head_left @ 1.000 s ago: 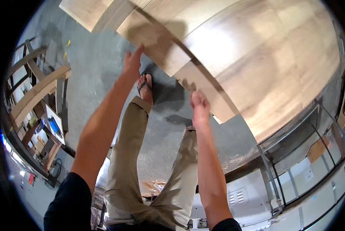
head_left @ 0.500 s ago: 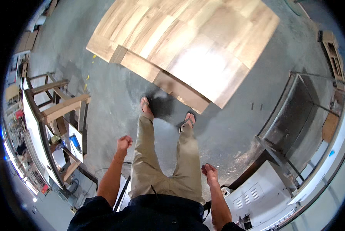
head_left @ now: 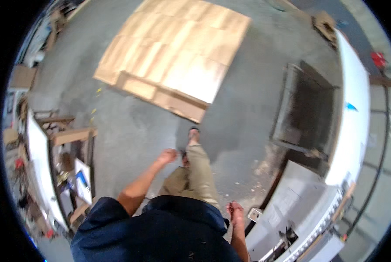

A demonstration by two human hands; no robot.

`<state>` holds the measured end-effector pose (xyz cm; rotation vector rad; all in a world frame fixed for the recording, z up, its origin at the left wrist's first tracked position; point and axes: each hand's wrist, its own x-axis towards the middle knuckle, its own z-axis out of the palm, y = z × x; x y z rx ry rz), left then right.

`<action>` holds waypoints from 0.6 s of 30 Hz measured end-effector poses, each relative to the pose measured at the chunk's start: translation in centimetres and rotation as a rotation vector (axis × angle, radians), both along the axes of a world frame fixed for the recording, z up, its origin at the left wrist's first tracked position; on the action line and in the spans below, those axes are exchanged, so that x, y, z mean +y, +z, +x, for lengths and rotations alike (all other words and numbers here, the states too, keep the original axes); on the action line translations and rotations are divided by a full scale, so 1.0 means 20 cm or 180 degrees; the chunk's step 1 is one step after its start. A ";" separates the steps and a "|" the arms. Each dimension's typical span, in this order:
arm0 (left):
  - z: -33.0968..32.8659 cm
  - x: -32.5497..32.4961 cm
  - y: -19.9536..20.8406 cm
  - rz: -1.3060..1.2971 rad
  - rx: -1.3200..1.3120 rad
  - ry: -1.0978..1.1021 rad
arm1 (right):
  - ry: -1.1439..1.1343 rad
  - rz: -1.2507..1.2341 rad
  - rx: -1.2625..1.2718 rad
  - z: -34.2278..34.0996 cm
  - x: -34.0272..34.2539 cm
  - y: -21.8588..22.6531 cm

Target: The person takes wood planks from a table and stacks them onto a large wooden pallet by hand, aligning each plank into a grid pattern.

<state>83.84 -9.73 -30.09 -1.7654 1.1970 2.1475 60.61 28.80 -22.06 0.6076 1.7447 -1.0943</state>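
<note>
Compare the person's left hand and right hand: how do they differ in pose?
The left hand is loosely curled, swung forward beside the thigh over the grey concrete floor. The right hand hangs lower at the hip, fingers pointing down, near the white machine. Both are bare and hold nothing.

2 hands (head_left: pixel 167 156) (both bare), 1 plywood stack (head_left: pixel 173 56), 1 white panel (head_left: pixel 350 118).

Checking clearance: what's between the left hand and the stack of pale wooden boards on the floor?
Head view: only bare grey concrete floor lies between the empty left hand and the stack of pale wooden boards; the sandalled foot stands just to the right.
</note>
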 end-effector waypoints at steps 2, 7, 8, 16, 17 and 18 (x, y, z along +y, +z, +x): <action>0.10 0.03 -0.13 -0.0088 0.0254 0.0313 | 0.0195 0.0177 0.0180 -0.07 0.16 0.05; 0.10 0.15 -0.23 0.0313 0.0155 0.1023 | -0.0251 0.0220 0.1141 -0.49 0.41 0.27; 0.12 0.19 -0.30 0.0431 -0.0167 0.1244 | -0.0392 0.0183 0.1578 -0.58 0.41 0.34; -0.33 0.38 0.02 0.0389 -0.1047 0.0188 | -0.0046 0.1469 0.4542 -1.58 0.49 0.90; -0.40 0.37 -0.07 0.0281 -0.0886 0.0357 | 0.0228 0.1898 0.4996 -1.79 0.53 0.95; -0.55 0.38 -0.11 0.0252 -0.0884 0.0334 | 0.0543 0.2114 0.4982 -1.96 0.61 1.03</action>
